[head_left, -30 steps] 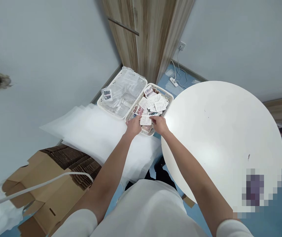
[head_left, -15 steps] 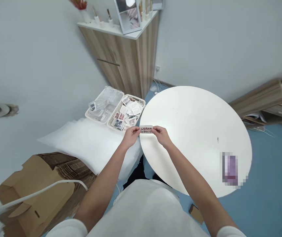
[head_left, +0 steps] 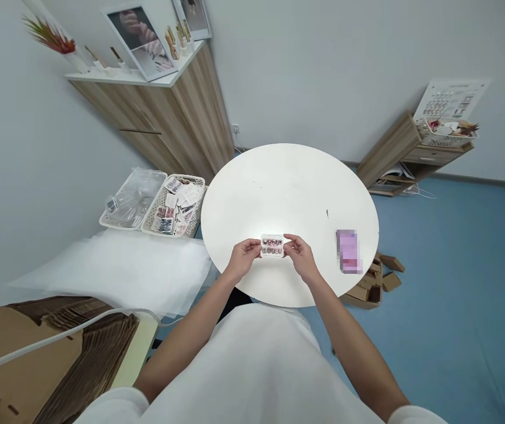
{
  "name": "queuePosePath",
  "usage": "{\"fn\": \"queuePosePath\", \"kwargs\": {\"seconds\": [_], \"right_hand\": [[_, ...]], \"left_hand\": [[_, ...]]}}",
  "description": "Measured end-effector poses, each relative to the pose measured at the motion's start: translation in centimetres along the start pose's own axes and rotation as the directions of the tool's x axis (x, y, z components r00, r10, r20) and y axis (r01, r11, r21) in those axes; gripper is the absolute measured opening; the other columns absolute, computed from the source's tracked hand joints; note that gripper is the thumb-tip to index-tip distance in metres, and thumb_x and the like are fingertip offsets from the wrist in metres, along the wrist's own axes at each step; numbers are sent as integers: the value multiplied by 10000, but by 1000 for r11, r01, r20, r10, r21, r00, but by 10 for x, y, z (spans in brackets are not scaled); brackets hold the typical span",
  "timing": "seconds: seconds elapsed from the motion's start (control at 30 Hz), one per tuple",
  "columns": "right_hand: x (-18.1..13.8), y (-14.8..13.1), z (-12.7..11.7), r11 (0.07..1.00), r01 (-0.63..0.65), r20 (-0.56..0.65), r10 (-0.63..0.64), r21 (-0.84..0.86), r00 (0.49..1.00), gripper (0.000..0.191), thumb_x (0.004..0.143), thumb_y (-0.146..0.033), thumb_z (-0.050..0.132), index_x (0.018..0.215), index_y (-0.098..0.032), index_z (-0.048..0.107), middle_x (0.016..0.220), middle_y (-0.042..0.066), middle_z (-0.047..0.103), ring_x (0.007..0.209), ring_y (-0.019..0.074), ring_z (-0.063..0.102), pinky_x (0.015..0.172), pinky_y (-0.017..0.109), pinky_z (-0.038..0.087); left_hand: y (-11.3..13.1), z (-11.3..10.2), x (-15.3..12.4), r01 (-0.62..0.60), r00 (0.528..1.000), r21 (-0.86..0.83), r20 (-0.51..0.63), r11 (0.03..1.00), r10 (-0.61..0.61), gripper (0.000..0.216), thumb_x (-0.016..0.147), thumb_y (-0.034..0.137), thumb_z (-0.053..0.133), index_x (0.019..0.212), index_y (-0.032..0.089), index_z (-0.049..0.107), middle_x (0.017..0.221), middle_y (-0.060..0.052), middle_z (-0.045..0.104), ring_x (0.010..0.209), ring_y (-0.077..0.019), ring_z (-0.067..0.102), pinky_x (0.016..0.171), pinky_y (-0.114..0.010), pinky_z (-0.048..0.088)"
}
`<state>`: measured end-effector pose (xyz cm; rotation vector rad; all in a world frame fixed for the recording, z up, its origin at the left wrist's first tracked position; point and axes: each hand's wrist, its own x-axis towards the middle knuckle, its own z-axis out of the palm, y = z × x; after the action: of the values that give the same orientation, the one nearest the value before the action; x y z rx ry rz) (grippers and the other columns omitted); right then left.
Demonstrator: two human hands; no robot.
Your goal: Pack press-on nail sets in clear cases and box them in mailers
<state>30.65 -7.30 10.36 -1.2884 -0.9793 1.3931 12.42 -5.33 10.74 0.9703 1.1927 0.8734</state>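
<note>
Between my hands is a small white card of press-on nails, with two rows of patterned nails facing up. My left hand pinches its left edge. My right hand grips the right edge between thumb and fingers. Both hands are over the near part of a round white table. To the left, a white basket is filled with similar nail cards, and beside it another basket contains clear plastic packets.
White foam sheets lie at left, above stacked flattened cardboard boxes. A blurred purple item rests on the table's right side. A wooden cabinet stands at back left, a low shelf unit at right. Cardboard boxes sit on the floor.
My view has turned right, and both hands now hold the card over the table rather than at its left edge. The card has tilted so its two rows of nails show more fully.
</note>
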Motion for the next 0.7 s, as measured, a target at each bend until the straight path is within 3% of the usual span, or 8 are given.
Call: {"fn": "queuePosePath", "kwargs": {"seconds": [0.13,0.27,0.4,0.57,0.7], "right_hand": [[-8,-4,-22,1000,-1,16,1,-15,1000,447,717,-385,574,1130,-229,508,852,13,538,684,118,564,726,340,457],[-16,-9,-33,995,-33,181,50,-95,982,675,619,-282,678,1240,-284,414,979,23,463,690,98,554,689,309,463],[-24,-6,-33,985,-21,188,54,-171,981,740,623,-238,663,1287,-299,343,902,0,459,655,83,526,666,294,459],[-28,0,-26,983,-14,102,33,-184,994,707,641,-228,647,1281,-280,350,769,-30,481,641,92,511,666,289,447],[-31,1,-20,982,-8,87,25,-189,996,704,638,-228,652,1276,-267,357,725,-35,502,651,103,507,697,304,441]], "left_hand": [[-3,17,-3,4,999,13,47,1000,-5,270,671,333,635,861,142,613,782,-37,638,681,-115,579,695,-303,482],[-5,23,-2,23,998,11,51,1000,-24,283,673,330,637,881,140,604,797,-43,636,705,-122,581,693,-302,484],[-7,22,-1,1,994,59,105,998,-8,305,705,345,606,933,142,595,829,-52,626,725,-130,580,702,-308,482],[-1,9,-1,-145,955,154,279,977,97,558,705,316,626,1220,206,439,867,-30,569,740,-110,556,753,-310,465],[2,-2,2,-318,894,285,408,904,186,771,623,272,707,1301,265,340,893,-11,545,759,-108,530,819,-333,439]]}}
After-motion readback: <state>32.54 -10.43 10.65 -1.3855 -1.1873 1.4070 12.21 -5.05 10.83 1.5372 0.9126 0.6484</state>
